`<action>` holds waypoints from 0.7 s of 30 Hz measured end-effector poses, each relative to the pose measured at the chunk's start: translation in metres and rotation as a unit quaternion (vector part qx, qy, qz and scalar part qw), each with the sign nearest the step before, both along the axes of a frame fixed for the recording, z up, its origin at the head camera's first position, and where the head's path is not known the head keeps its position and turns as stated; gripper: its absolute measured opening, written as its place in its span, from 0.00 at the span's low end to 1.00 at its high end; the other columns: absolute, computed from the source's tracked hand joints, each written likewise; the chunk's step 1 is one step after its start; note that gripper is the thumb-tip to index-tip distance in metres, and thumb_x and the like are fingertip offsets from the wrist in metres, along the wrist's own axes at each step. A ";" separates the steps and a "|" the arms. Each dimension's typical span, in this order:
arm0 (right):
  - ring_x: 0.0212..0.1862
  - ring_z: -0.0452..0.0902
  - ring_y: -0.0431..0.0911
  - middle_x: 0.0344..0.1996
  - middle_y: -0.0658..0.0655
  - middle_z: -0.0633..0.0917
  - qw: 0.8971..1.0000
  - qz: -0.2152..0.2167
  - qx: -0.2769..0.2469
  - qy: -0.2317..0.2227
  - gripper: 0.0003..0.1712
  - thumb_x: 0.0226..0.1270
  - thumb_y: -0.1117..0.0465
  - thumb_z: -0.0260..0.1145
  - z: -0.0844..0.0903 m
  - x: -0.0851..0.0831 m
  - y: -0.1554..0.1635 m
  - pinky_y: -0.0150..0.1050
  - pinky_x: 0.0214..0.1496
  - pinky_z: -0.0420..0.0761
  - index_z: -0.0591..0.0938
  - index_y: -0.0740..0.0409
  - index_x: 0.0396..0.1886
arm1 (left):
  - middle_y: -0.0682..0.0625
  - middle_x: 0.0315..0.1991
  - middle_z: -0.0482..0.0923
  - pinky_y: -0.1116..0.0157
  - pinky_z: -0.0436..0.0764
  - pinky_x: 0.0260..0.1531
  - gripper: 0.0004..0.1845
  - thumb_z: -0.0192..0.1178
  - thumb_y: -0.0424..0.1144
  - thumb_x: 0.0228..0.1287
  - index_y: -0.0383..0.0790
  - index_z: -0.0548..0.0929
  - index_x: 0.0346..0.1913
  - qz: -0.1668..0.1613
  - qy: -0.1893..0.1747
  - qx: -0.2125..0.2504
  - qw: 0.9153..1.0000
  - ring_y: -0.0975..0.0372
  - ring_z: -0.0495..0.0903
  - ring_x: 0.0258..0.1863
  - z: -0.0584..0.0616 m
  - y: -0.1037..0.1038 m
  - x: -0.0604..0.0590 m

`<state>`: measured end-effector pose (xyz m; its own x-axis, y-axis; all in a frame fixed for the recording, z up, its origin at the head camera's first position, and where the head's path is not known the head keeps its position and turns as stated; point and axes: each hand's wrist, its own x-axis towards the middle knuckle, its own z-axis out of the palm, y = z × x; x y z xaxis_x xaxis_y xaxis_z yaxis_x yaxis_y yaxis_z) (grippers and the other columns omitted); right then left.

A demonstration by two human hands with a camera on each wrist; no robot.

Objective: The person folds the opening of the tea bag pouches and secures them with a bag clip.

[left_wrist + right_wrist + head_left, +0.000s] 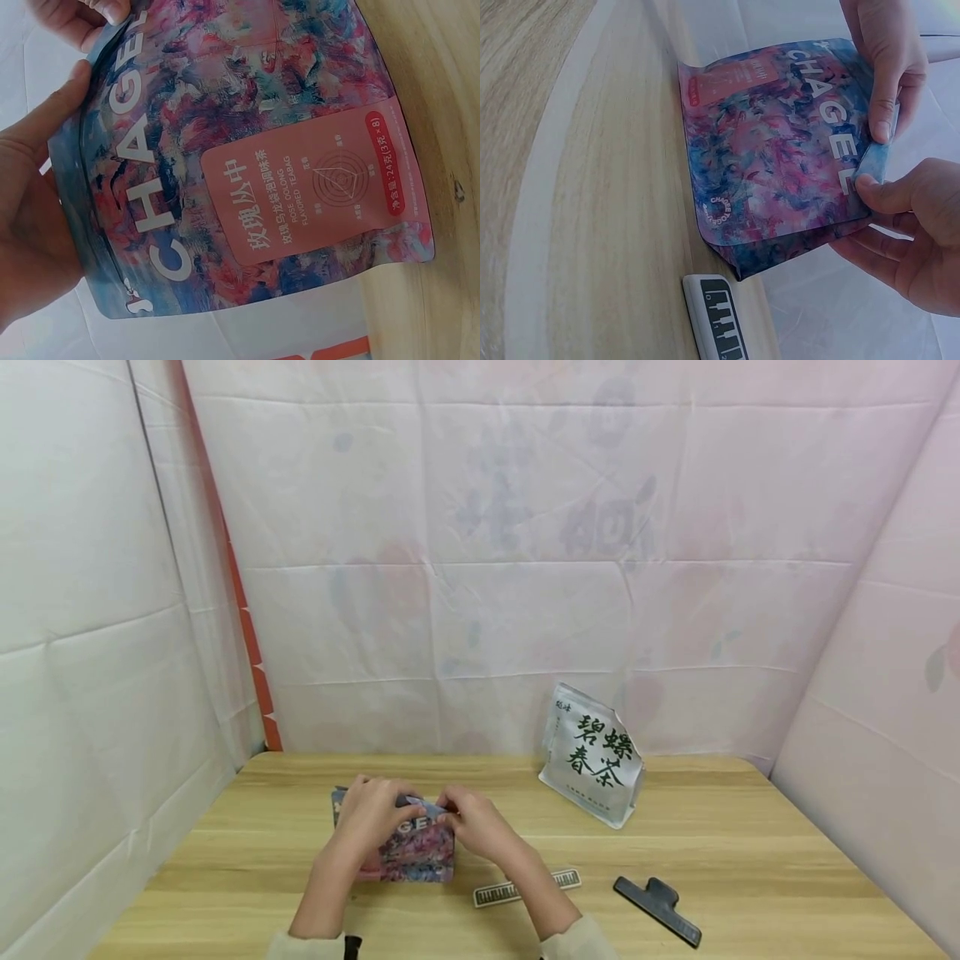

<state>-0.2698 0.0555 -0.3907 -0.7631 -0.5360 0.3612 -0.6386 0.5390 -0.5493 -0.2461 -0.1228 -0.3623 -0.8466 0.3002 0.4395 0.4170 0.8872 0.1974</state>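
A tea bag pouch with a blue and pink paint-like print stands on the table, its top edge up. White letters and a pink label reading rose oolong flavored teabag mark its front. My left hand grips the top edge at the left, thumb on the front face. At the right end of that edge, my right hand pinches the pouch between thumb and fingers. In the right wrist view, the top strip folds over between the two thumbs. Fingers behind the pouch are partly hidden.
A white strip with a piano-key pattern lies under my right forearm. Right of it is a black clip. A silver tea pouch stands at the back right of the wooden table. White cloth walls enclose the table.
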 end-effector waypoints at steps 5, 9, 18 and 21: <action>0.29 0.72 0.38 0.28 0.48 0.76 1.000 0.001 0.001 0.006 0.05 0.61 0.70 0.62 0.000 -0.001 0.000 0.31 0.30 0.74 0.76 0.58 0.31 | 0.56 0.28 0.82 0.53 0.70 0.43 0.10 0.67 0.48 0.51 0.49 0.87 0.35 0.010 -0.008 -0.005 1.000 0.61 0.79 0.28 0.002 0.001 0.000; 0.30 0.71 0.38 0.29 0.49 0.76 1.000 0.003 0.000 0.004 0.05 0.61 0.70 0.62 -0.001 -0.001 -0.001 0.31 0.30 0.74 0.75 0.58 0.31 | 0.57 0.27 0.82 0.52 0.70 0.43 0.10 0.67 0.49 0.51 0.50 0.87 0.35 0.018 -0.015 -0.013 1.000 0.60 0.79 0.29 0.002 0.001 -0.001; 0.28 0.69 0.37 0.27 0.48 0.75 1.000 0.003 0.006 0.001 0.06 0.62 0.72 0.61 0.001 -0.001 0.000 0.30 0.28 0.73 0.75 0.57 0.30 | 0.57 0.28 0.82 0.53 0.70 0.44 0.10 0.66 0.49 0.52 0.49 0.87 0.35 0.016 -0.018 -0.005 1.000 0.62 0.79 0.29 0.001 0.001 -0.001; 0.28 0.69 0.37 0.27 0.48 0.75 1.000 0.006 0.011 -0.001 0.07 0.61 0.72 0.61 0.002 -0.001 0.000 0.30 0.28 0.73 0.75 0.57 0.30 | 0.57 0.27 0.82 0.54 0.70 0.43 0.10 0.67 0.49 0.51 0.49 0.88 0.35 0.016 -0.017 -0.001 1.000 0.63 0.78 0.27 0.000 0.000 -0.001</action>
